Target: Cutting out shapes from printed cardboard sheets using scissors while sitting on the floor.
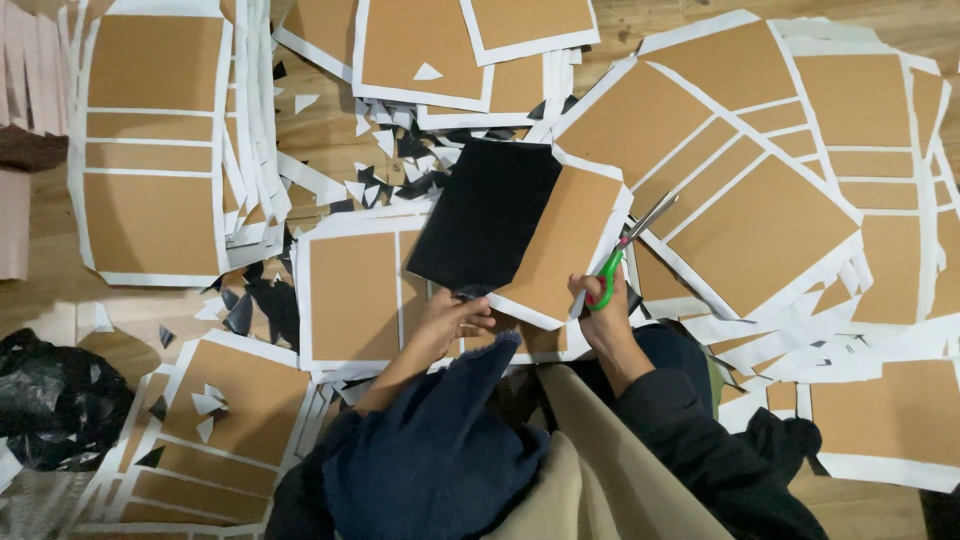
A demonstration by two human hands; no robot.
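At far left, stacks of brown cardboard panels [150, 150] with white borders lie on the wooden floor [320, 125], among black and white offcuts [400, 165]. The left hand [452, 318] pinches the lower edge of the workpiece, a brown card with a black sheet [487, 212] covering its left half. The card's long axis runs from lower left to upper right, up and away from that grip. The right hand [600, 305] is closed on the green-handled scissors [628, 240] at the card's right edge, blades parted and pointing up-right, parallel to that edge. The right hand is the nearer to the uncut border.
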